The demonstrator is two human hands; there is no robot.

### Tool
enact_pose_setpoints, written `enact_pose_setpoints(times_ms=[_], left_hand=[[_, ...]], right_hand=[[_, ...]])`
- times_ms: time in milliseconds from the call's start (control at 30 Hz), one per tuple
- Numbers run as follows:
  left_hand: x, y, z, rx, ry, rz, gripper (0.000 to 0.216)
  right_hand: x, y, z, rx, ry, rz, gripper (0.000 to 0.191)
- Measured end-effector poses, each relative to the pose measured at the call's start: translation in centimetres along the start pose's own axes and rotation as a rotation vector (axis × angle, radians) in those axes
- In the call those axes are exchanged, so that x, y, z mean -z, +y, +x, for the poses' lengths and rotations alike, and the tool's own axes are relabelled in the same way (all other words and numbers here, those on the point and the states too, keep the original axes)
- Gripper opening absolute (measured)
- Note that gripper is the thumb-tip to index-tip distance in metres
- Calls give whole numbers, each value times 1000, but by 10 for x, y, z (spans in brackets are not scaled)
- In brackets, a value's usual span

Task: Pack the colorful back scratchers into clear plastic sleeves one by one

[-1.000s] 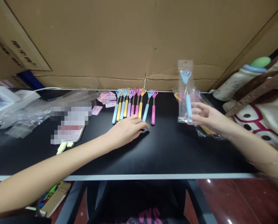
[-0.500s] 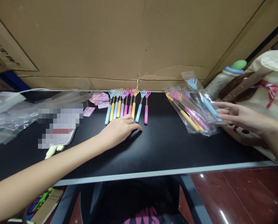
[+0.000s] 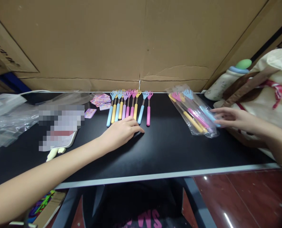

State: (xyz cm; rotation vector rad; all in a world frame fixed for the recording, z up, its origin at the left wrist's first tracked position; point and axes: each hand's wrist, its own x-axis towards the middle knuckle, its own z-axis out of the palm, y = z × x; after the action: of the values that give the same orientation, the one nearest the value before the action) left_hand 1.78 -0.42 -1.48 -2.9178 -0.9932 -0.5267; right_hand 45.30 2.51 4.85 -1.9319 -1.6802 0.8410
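Note:
Several back scratchers (image 3: 131,109) with blue, yellow, purple and pink handles lie in a row, claws toward the cardboard. My left hand (image 3: 122,131) rests palm down on the table at their near ends, covering some handle tips; its fingers are loosely bent, and no held object shows. At the right, bagged back scratchers (image 3: 195,117) lie in a small pile of clear plastic sleeves. On top is a blue bagged back scratcher (image 3: 204,109). My right hand (image 3: 236,118) is at its handle end, fingers apart and stretched out; whether they still touch the sleeve I cannot tell.
Small printed cards (image 3: 101,100) lie left of the row. A phone (image 3: 67,141) and clear plastic bags (image 3: 15,118) are farther left. A bottle (image 3: 223,84) and a cream-and-brown bag (image 3: 261,85) stand at the right. Behind the table rises a cardboard wall (image 3: 112,41).
The blue bagged back scratcher has come down from a raised position onto the pile, and my right hand's fingers have spread. My left hand has stayed in place.

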Motion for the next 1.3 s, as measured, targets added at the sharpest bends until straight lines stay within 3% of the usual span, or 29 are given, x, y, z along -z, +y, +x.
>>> enact_pose_setpoints(times_ms=[233,433,533,733,867,1033,1300], left_hand=[[2,2,1,-18,14,10,34],[1,2,1,-13,-10,9,30],[0,1,1,-30,-11,13,30],[-1,2,2,-42,-14,42,30],[-1,2,3,-61,-25,108,28],[-2,0,2,-96,-19,182,22],[-1,1,1,-89,-15,165,25]], right_hand=[[-3,13,-1,211,184,-414,35],[-30,-14,-23,507,423,-587,25],[-57,-38,-32,715,368,-564,22],[-121,-89,-40,1089,38,-612,24],[-154,-108,-36,1288,-76,-702,27],[-171,-108,-25,1375,-97,-730,21],[-174,-98,-22,1463,-11,-641,25]])
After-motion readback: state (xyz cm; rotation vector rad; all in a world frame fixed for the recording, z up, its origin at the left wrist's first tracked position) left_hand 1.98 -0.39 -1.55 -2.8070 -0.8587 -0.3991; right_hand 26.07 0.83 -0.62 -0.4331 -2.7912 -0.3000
